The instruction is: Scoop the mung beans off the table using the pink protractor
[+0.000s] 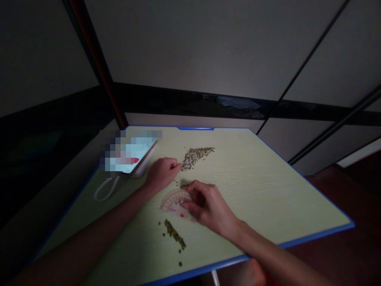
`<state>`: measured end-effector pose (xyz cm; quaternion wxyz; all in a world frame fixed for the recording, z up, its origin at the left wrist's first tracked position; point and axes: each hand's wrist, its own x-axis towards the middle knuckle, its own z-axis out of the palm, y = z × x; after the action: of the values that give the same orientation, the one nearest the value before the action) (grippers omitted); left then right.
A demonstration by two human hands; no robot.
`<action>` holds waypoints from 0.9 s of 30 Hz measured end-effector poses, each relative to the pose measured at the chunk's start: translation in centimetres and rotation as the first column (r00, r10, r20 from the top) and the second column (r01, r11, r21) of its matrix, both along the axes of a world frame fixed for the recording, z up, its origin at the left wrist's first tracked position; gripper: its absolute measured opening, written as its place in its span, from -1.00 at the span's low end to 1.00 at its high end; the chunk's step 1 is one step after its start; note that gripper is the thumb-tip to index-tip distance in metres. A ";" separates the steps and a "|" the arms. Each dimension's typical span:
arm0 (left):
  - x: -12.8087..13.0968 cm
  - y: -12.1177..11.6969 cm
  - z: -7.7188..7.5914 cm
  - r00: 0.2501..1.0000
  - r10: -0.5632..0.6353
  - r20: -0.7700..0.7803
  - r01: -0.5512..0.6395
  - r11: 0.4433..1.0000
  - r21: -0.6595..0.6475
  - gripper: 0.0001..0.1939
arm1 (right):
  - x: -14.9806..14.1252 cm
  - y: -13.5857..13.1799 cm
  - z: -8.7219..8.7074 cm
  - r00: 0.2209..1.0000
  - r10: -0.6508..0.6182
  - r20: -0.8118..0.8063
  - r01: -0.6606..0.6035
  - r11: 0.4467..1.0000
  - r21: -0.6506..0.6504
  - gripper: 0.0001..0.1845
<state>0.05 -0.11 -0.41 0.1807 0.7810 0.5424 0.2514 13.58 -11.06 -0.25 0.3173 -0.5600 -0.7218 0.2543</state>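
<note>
A: What fills the most space before you?

B: Pale, dark-banded panels (193, 47) stand behind your wood-grain table (268, 190), which is edged in blue.

A: And on your table?

B: At your left, a device with a lit screen (135, 153) tilts up, a white loop (104, 190) beside it. Pixelation covers much of the screen; you can read no brand or words.

A: Your hands?

B: Your right hand (212, 206) pinches a clear protractor (172, 201) by its side, thumb opposite curled fingers. Your left hand (163, 172) makes a loose fist near the pile; whether it encloses anything, you cannot tell.

A: The protractor's place?

B: Mid-table, between a mixed pile of green and whitish grains (196, 157) and, nearer you, a narrow row of green beans (175, 234). Its reddish scale is too small to read.

A: Smallest?

B: Stray beans (180, 263), near the row.
</note>
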 end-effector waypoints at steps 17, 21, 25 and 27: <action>0.0 0.0 -0.1 1.000 -0.017 0.017 0.016 1.000 0.017 -0.64 | -1.1 -0.7 -0.1 0.977 0.214 -0.016 -0.212 0.974 0.079 -0.80; 0.0 0.0 -0.1 1.000 -0.022 0.016 0.022 1.000 0.018 -0.63 | -1.3 -1.6 0.2 0.978 0.206 -0.015 -0.206 0.978 0.042 -0.81; 0.0 0.0 -0.2 1.000 -0.015 0.010 0.015 1.000 0.014 -0.64 | -1.3 -2.4 0.7 0.973 0.229 -0.022 -0.229 0.973 0.006 -0.86; 0.0 0.0 -0.2 1.000 -0.015 0.009 0.015 1.000 0.012 -0.64 | -1.3 -2.7 0.7 0.972 0.232 -0.027 -0.232 0.973 -0.010 -0.86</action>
<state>0.01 -0.11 -0.58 0.1805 0.7848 0.5344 0.2568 12.29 -13.78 0.49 0.2911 -0.4707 -0.7764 0.3014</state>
